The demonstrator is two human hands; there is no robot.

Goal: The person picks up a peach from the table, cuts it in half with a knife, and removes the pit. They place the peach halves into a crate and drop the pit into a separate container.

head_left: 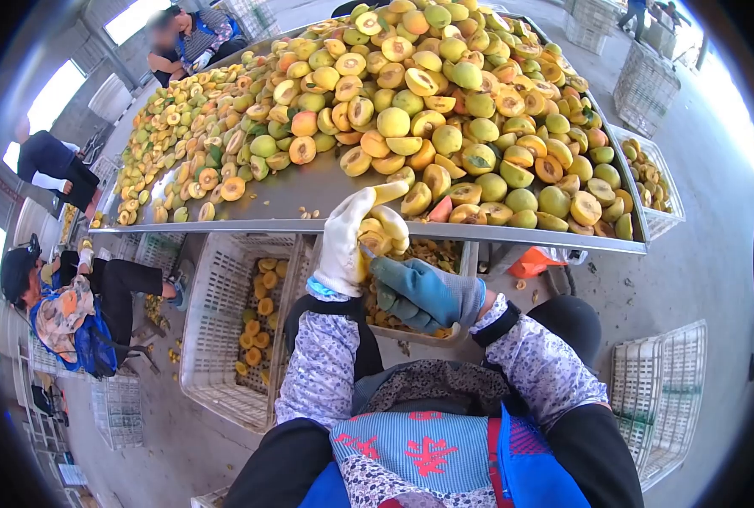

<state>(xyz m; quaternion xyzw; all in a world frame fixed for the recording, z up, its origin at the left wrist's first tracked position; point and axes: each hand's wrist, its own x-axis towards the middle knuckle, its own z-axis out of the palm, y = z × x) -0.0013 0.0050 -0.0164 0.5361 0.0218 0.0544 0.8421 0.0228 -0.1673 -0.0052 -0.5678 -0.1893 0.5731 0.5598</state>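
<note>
My left hand (343, 245), in a white glove, is closed around a yellow peach half (375, 238) just in front of the table's near edge. Close against it is my right hand (415, 292), in a blue-grey glove with the fingers curled. A thin grey tip of a tool (367, 251) shows between that hand and the peach; the rest of the tool is hidden. Beyond both hands, a large heap of halved and whole yellow-green peaches (411, 127) covers much of the metal table (267, 225). Small pits or scraps (309, 212) lie near its edge.
Below the table edge, a white crate (216, 339) holds some peach halves, and a second crate (445, 339) under my hands holds cut pieces. More crates stand right (661, 398) and far right (648, 85). Co-workers sit at left (72, 313) and far left (207, 38).
</note>
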